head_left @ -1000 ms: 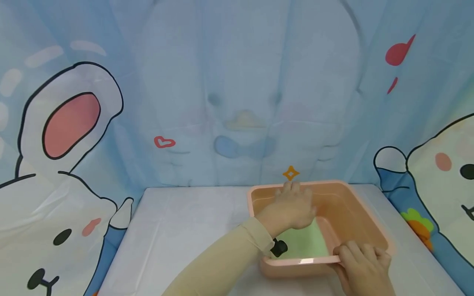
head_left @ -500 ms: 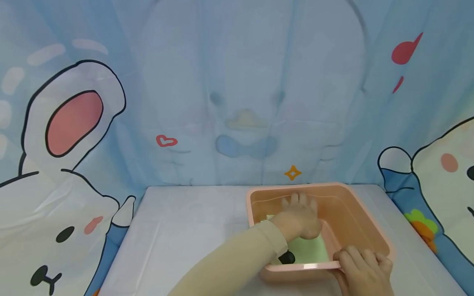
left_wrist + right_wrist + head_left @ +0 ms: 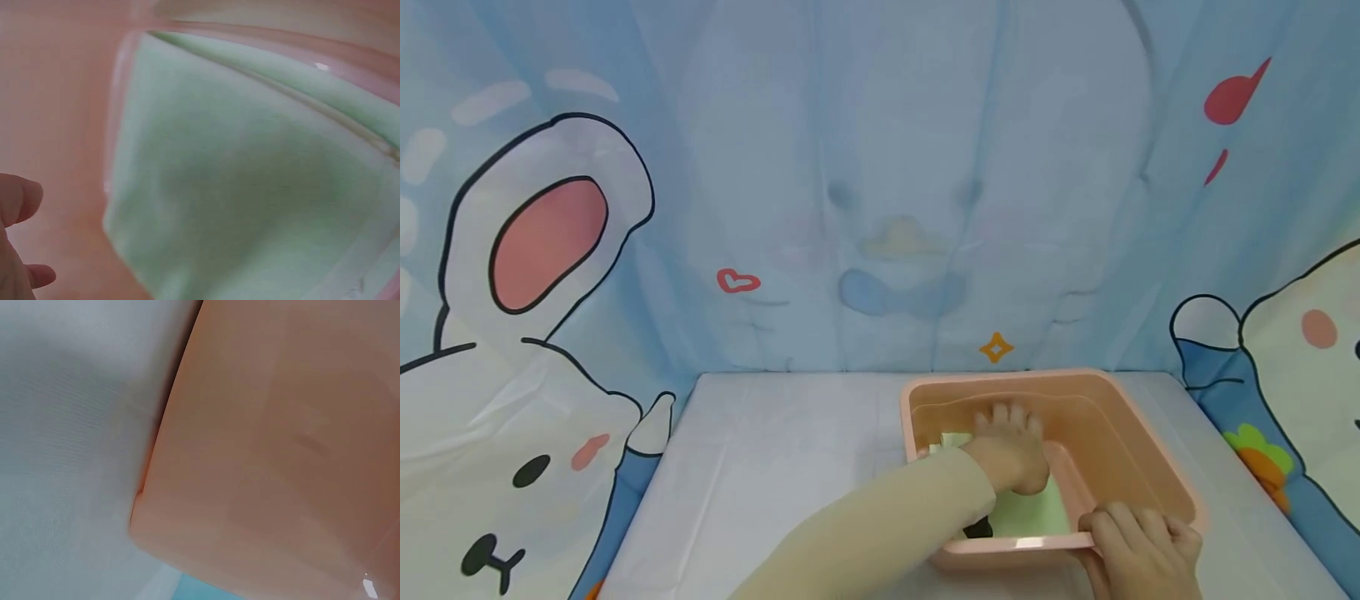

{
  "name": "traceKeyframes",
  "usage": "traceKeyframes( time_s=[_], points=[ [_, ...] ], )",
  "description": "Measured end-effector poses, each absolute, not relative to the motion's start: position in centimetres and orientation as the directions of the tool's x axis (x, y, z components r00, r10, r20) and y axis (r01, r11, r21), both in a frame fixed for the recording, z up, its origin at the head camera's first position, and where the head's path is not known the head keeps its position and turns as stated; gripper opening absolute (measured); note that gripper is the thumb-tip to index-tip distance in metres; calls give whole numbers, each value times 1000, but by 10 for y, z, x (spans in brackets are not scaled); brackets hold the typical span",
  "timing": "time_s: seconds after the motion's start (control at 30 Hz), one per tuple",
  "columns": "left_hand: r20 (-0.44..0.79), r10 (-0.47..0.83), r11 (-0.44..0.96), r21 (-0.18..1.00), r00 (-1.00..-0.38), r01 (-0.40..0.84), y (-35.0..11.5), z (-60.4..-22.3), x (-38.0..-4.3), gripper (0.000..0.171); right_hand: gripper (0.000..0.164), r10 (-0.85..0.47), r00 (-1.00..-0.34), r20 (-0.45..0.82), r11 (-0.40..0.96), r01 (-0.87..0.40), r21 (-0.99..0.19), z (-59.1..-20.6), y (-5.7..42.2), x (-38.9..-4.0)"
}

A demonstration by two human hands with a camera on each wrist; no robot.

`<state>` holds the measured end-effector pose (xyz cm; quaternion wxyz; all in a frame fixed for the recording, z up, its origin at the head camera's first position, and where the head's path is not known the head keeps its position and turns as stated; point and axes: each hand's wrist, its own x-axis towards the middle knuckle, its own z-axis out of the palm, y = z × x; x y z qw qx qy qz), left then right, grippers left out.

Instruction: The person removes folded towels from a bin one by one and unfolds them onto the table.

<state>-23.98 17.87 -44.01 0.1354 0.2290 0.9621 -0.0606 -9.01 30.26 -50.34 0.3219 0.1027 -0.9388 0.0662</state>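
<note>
A peach plastic basin [image 3: 1108, 437] stands on the table, with a pale green folded cloth [image 3: 1033, 512] on the left of its floor. My left hand [image 3: 1011, 454] reaches down into the basin over the cloth, fingers extended and spread toward the far wall. In the left wrist view the cloth [image 3: 237, 175] shows a layered fold along its upper edge, and two fingertips [image 3: 25, 200] appear at lower left. My right hand [image 3: 1142, 550] grips the basin's near rim at the right corner, fingers over the edge. The right wrist view shows the basin's outer wall [image 3: 250, 456].
A white sheet covers the table [image 3: 790, 467]. Behind it hangs a blue curtain [image 3: 887, 167] with cartoon animals, which also drapes at both sides. A small black device [image 3: 979, 528] sits at my left wrist, just inside the near rim.
My left hand has moved down and slightly right inside the basin, its fingertips dropping away from the far rim. A cloth edge now shows left of the wrist. The right hand keeps its hold.
</note>
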Motion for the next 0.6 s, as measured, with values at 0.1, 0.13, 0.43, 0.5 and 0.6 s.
traceKeyframes(
  time_s=[0.1, 0.13, 0.43, 0.5, 0.6],
  points=[
    [-294, 420, 890, -48, -858, 453, 178, -445, -241, 63, 79, -160, -764, 625, 968, -246, -52, -503, 302, -91],
    [-296, 421, 890, -48, -857, 454, 178, -446, -241, 63, 79, -163, -760, 629, 967, -249, -51, -504, 302, -91],
    [-298, 411, 885, -97, -862, 456, 183, -456, -241, 62, 75, -170, -722, 671, 963, -266, -43, -507, 302, -92],
    [-311, 391, 893, -101, -866, 439, 186, -457, -241, 62, 75, -161, -725, 670, 964, -260, -49, -507, 301, -92],
    [-335, 358, 905, -105, -871, 412, 189, -458, -242, 63, 76, -153, -735, 660, 965, -255, -60, -506, 301, -92]
  ],
)
